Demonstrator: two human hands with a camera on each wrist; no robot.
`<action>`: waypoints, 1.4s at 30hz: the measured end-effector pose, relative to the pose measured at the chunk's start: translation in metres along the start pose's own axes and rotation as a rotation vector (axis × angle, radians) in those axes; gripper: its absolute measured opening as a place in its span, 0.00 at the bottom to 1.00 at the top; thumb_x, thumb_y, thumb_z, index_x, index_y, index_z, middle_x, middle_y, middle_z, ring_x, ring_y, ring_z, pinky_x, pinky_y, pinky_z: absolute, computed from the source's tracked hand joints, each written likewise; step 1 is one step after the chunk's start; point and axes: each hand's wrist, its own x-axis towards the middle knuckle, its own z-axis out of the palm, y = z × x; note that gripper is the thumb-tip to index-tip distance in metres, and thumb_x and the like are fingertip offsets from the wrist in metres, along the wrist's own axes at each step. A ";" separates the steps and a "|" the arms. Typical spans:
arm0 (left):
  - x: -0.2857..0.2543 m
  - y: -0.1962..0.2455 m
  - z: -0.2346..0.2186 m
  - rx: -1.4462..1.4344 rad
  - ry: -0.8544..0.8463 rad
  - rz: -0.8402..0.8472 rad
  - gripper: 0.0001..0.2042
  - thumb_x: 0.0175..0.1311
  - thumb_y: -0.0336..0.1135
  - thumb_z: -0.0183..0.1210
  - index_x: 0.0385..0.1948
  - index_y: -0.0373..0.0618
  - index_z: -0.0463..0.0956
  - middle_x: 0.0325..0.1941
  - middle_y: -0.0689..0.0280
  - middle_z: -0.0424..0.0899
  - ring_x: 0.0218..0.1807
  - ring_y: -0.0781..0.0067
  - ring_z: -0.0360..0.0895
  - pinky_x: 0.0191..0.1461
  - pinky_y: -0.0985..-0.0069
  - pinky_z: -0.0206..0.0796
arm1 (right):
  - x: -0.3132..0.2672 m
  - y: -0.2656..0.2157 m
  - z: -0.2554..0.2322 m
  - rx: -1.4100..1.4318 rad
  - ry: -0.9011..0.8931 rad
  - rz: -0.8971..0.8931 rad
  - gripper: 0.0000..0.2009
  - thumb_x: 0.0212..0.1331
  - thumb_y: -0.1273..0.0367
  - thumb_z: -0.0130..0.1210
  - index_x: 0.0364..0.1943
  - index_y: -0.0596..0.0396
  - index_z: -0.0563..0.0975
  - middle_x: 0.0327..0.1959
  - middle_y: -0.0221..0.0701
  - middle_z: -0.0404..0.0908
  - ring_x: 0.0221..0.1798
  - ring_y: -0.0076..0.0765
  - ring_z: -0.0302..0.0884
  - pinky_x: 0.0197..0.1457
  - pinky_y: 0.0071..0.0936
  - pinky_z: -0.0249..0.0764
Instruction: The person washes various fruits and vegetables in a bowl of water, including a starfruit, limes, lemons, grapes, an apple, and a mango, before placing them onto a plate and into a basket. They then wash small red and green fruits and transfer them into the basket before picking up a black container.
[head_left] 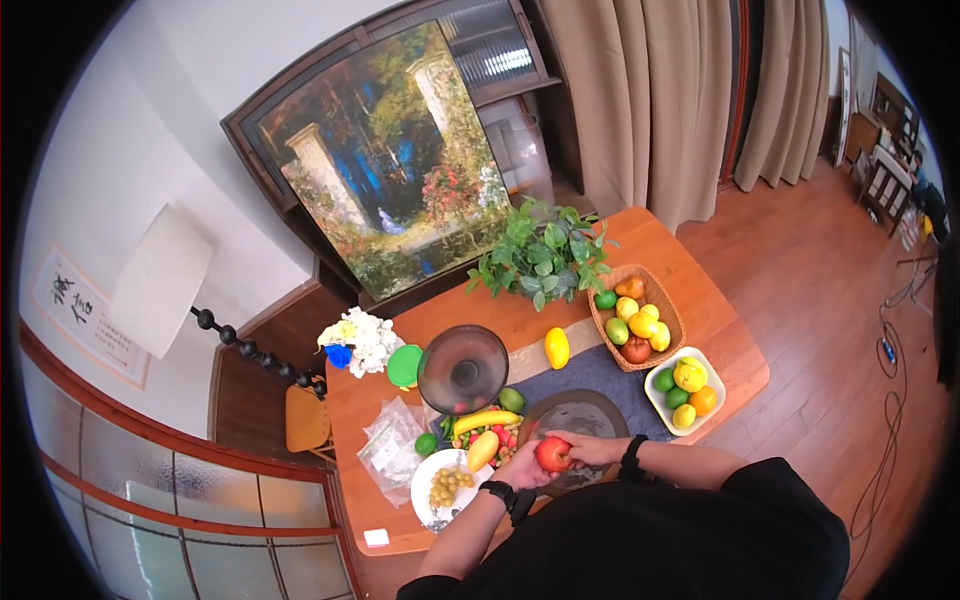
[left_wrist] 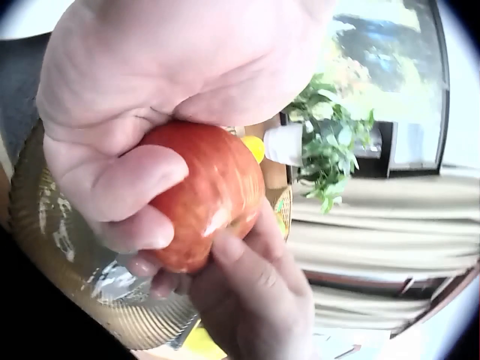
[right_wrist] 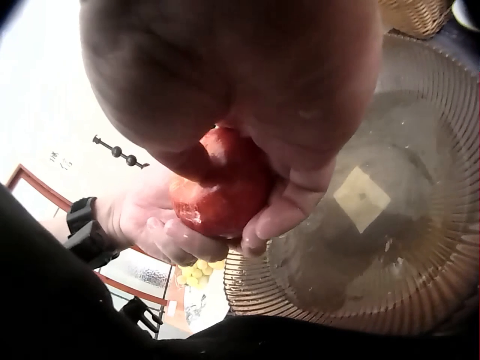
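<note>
A red, round fruit (head_left: 553,454) is held between both hands above a ribbed glass bowl (right_wrist: 450,277) with water in it. The left hand (head_left: 524,468) curls its fingers round one side of the fruit (left_wrist: 206,195). On the other side the right hand (head_left: 597,449) grips it, its thumb pressed on the skin in the left wrist view. In the right wrist view the right hand (right_wrist: 247,90) covers the top of the fruit (right_wrist: 225,187), and the left hand (right_wrist: 161,225) supports it from beside and below.
Left of the bowl are a plate (head_left: 425,508) with grapes, a mango (head_left: 482,451), bananas (head_left: 487,422) and a plastic bag (head_left: 393,450). A dark glass dish (head_left: 463,369) lies behind. To the right stand a fruit basket (head_left: 677,313) and a white tray (head_left: 683,431); a plant (head_left: 545,250) is at the back.
</note>
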 end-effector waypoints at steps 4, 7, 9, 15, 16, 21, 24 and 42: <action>-0.015 -0.006 0.034 0.077 0.215 0.151 0.24 0.71 0.52 0.36 0.59 0.51 0.69 0.56 0.58 0.80 0.42 0.59 0.82 0.43 0.70 0.75 | 0.005 0.007 0.000 0.387 0.040 0.203 0.36 0.69 0.61 0.48 0.76 0.46 0.45 0.57 0.40 0.73 0.37 0.27 0.79 0.39 0.27 0.80; -0.008 -0.008 0.035 0.055 0.282 0.202 0.23 0.71 0.51 0.37 0.59 0.50 0.69 0.57 0.58 0.78 0.48 0.58 0.81 0.49 0.65 0.75 | 0.004 -0.014 0.010 0.192 0.099 0.356 0.36 0.69 0.55 0.51 0.75 0.45 0.48 0.53 0.37 0.75 0.33 0.25 0.77 0.35 0.25 0.78; 0.000 -0.009 0.012 0.034 0.296 0.233 0.23 0.72 0.52 0.37 0.58 0.49 0.69 0.58 0.58 0.78 0.50 0.58 0.80 0.49 0.63 0.75 | 0.021 0.005 0.008 -0.085 0.115 0.185 0.35 0.69 0.52 0.53 0.73 0.46 0.51 0.48 0.34 0.76 0.29 0.22 0.75 0.31 0.22 0.75; -0.015 0.004 0.007 -0.127 -0.223 0.138 0.24 0.73 0.54 0.38 0.57 0.47 0.69 0.51 0.58 0.81 0.43 0.61 0.81 0.45 0.67 0.73 | 0.011 -0.009 0.007 0.080 0.120 -0.062 0.32 0.69 0.59 0.55 0.72 0.45 0.54 0.47 0.31 0.76 0.34 0.18 0.75 0.35 0.17 0.74; -0.018 0.003 0.013 -0.046 -0.143 0.196 0.23 0.73 0.53 0.38 0.57 0.47 0.69 0.49 0.59 0.81 0.41 0.62 0.81 0.43 0.68 0.72 | 0.010 -0.009 0.003 0.079 0.117 -0.061 0.32 0.69 0.59 0.55 0.72 0.45 0.54 0.47 0.31 0.76 0.34 0.18 0.75 0.35 0.17 0.74; -0.026 -0.002 0.036 0.078 0.077 0.319 0.21 0.73 0.52 0.40 0.56 0.48 0.70 0.43 0.61 0.83 0.35 0.65 0.80 0.37 0.74 0.70 | 0.002 0.000 -0.010 0.617 -0.055 0.115 0.35 0.67 0.64 0.57 0.75 0.41 0.52 0.55 0.29 0.75 0.48 0.20 0.77 0.50 0.21 0.76; -0.026 -0.003 0.036 0.057 0.129 0.370 0.19 0.72 0.51 0.45 0.53 0.50 0.71 0.39 0.65 0.81 0.30 0.70 0.77 0.30 0.80 0.65 | -0.003 0.003 -0.014 0.622 -0.024 0.279 0.31 0.67 0.63 0.56 0.73 0.43 0.58 0.59 0.29 0.74 0.54 0.24 0.77 0.54 0.26 0.76; -0.005 -0.016 0.032 0.436 0.441 0.253 0.20 0.64 0.62 0.55 0.45 0.58 0.74 0.25 0.77 0.74 0.16 0.86 0.62 0.17 0.89 0.45 | 0.018 0.005 -0.007 -0.365 0.291 -0.127 0.20 0.56 0.61 0.62 0.48 0.59 0.80 0.40 0.45 0.83 0.47 0.49 0.82 0.56 0.38 0.77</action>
